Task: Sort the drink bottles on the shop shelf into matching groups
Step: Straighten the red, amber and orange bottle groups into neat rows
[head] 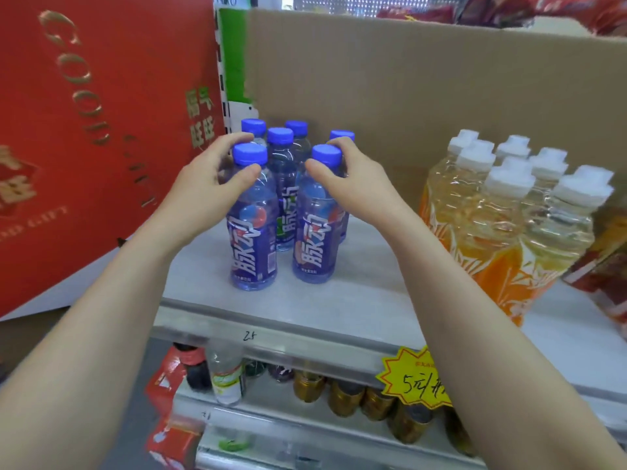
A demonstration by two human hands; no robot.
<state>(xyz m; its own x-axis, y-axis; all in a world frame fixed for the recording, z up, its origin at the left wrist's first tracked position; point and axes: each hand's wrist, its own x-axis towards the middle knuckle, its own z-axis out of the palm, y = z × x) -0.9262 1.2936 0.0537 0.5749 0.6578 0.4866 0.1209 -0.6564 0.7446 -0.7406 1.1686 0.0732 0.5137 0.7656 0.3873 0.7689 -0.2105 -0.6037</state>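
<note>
**A:** What is filling the background?

**B:** A brown cardboard panel (407, 79) is standing along the back of the shelf. A red gift box (84, 130) is standing at the left.

**A:** And what is sitting on the pale shelf (366, 276) itself?

**B:** A wrapped pack of white-capped bottles (502, 232) with orange labels is sitting at the right. Six blue-capped bottles (281, 154) are standing upright in a cluster at the middle, close to the gift box and apart from the pack.

**A:** How are the hands lying?

**B:** The left hand (207, 184) is curling its thumb and fingers round the neck of the front-left bottle (252, 232), just under the cap. The right hand (353, 178) is gripping the front-right bottle (314, 232) in the same way. Both bottles are resting on the shelf.

**A:** And the smallest item?

**B:** A yellow price tag (412, 378), star-shaped, is hanging on the shelf's front edge at the lower right.
</note>
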